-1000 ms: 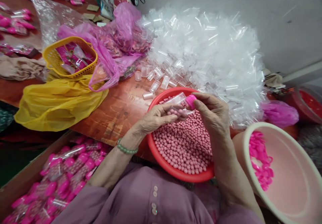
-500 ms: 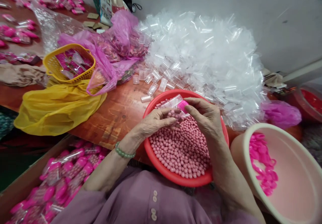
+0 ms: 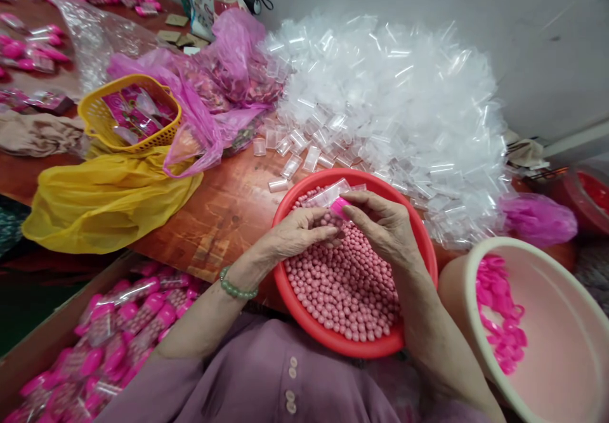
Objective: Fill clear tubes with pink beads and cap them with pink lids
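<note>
Over a red basin (image 3: 280, 283) of pink beads (image 3: 342, 290), my two hands meet. My left hand (image 3: 299, 229) is closed round a small clear tube with pink beads (image 3: 329, 221) in it; the fingers hide much of it. My right hand (image 3: 383, 220) pinches a bright pink cap (image 3: 339, 207) between thumb and fingers, right at the upper end of that tube. Whether the cap is seated on it I cannot tell. Just behind the fingers, empty clear tubes (image 3: 328, 193) lie on the beads near the basin's far rim.
A large heap of clear tubes (image 3: 390, 99) covers the table behind the basin. To the right stands a cream tub (image 3: 561, 321) with pink caps (image 3: 499, 309). A box of filled capped tubes (image 3: 118, 334) sits lower left. A yellow basket (image 3: 162, 134) and yellow bag (image 3: 114, 201) lie left.
The pink cap in my right hand has moved slightly down and left, close against the bead-filled tube. My left hand keeps its grip. The view has shifted a little.
</note>
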The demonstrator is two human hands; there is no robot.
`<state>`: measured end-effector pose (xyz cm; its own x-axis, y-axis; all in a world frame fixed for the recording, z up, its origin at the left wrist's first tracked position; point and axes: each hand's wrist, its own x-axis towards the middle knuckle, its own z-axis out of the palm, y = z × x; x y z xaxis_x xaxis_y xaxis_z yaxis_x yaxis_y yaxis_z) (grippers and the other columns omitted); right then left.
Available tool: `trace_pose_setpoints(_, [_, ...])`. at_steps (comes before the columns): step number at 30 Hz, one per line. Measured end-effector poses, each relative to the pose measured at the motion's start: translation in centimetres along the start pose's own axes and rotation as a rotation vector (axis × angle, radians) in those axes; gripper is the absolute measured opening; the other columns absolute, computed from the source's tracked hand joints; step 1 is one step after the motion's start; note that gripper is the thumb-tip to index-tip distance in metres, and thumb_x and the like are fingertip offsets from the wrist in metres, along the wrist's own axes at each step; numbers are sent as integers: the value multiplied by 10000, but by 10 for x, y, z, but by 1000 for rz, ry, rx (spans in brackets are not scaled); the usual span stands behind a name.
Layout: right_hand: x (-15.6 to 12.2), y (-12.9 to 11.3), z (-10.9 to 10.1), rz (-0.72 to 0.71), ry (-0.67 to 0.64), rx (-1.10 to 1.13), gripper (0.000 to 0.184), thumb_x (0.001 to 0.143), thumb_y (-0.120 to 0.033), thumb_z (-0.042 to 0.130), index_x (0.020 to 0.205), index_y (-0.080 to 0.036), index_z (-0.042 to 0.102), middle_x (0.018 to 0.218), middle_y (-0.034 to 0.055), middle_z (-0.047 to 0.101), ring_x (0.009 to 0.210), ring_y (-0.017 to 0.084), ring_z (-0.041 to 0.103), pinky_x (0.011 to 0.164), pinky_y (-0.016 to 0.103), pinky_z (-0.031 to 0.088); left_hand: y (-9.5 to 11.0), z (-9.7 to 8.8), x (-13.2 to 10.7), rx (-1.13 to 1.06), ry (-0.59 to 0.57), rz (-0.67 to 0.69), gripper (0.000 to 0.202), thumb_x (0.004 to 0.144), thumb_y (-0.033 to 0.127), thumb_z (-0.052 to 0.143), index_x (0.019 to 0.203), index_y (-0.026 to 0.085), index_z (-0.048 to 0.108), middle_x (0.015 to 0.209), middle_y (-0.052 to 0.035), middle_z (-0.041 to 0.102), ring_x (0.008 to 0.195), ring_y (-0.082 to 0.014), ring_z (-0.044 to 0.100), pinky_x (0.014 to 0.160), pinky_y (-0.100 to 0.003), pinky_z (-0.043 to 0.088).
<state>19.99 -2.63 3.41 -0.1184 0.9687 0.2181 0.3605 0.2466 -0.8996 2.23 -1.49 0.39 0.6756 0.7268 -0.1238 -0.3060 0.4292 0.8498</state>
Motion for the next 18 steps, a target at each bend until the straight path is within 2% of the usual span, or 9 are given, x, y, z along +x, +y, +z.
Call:
trace_pose_setpoints(4, [1, -2, -4, 6, -55, -47, 211, 837, -362, 700, 983, -216, 744, 934, 36, 755, 863, 183, 693, 826, 339, 551, -1, -3, -1, 2, -40, -31, 253, 770, 264, 746, 960, 114, 671, 850, -43, 673, 764, -117, 648, 784, -277, 534])
trace_pose_setpoints(7, [1, -4, -7, 36, -87, -69, 224, 829, -376, 704, 975, -212, 751, 935, 41, 758, 859, 192, 692, 825, 348, 553, -2, -7, -3, -102, -114, -81, 347, 744, 197, 757, 1071, 125, 666, 978, -95, 713, 864, -163, 692, 821, -311, 556])
trace_pose_setpoints(10, [2, -5, -7, 80, -105, -44, 236, 822, -375, 710, 983, -208, 752, 941, 41, 757, 859, 191, 687, 817, 342, 549, -1, -11, -4, -189, -165, -114, 362, 752, 142, 726, 1107, 115, 659, 1044, -135, 723, 931, -203, 709, 851, -335, 567])
trace_pose_setpoints(15, [2, -5, -6, 119, -80, 34, 215, 812, -369, 721, 940, -198, 748, 880, 24, 745, 801, 164, 667, 769, 304, 536, 0, -18, -2, -326, -235, -152, 298, 787, 123, 645, 1082, 79, 658, 1030, -161, 736, 944, -235, 721, 875, -380, 573])
trace_pose_setpoints(18, [3, -4, -6, 122, -87, 54, 237, 811, -387, 718, 937, -188, 745, 863, 26, 738, 778, 161, 658, 744, 302, 535, 0, -21, -1, -349, -246, -157, 264, 827, 183, 618, 1052, 52, 666, 990, -176, 739, 943, -256, 722, 858, -401, 573])
